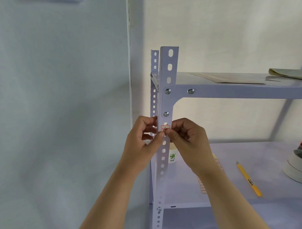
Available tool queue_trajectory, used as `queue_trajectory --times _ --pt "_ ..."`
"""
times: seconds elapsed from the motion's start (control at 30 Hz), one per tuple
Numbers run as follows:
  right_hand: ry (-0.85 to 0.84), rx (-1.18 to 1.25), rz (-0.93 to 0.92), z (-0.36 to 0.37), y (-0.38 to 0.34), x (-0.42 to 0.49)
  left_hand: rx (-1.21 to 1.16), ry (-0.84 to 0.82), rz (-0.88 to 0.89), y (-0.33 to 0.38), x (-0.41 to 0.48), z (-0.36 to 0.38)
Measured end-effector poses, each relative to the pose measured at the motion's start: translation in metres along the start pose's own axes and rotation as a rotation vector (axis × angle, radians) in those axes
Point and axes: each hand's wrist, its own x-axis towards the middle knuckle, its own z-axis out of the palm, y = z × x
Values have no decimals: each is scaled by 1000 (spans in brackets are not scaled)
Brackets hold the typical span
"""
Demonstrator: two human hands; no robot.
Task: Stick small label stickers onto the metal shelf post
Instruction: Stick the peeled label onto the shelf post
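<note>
The white metal shelf post (169,70) with a row of oval holes stands upright in the middle. One small red-bordered label sticker (165,126) lies flat on the post, below a screw. Just beneath it, a second label sticker (164,130) is pinched between the fingertips of both hands against the post. My left hand (144,139) wraps the post's left edge, thumb on the front. My right hand (187,138) presses from the right side. Fingers hide most of the second sticker.
A sheet of label stickers (203,188) lies on the lower shelf (265,152) behind my right forearm. A yellow pen (249,179), tape rolls (297,167) and a small white bottle (172,156) also sit there. Papers (233,78) rest on the upper shelf. A wall is at left.
</note>
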Motion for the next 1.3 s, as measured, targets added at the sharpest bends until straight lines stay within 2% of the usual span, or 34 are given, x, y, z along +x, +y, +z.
queue_trajectory --times 0.43,0.53,0.7,0.97,1.3 --pt "193 -177 -60 14 3 -2 61 123 41 4 3 12" --pt "145 -155 -66 9 3 0 62 133 46 7 6 10" --pt "59 -8 -41 2 4 2 11 31 54 7 8 1" --pt "-63 5 38 -7 2 6 -83 -43 18 -2 6 -5" --pt "-54 -38 140 -10 -7 6 -60 -156 -100 7 6 -17"
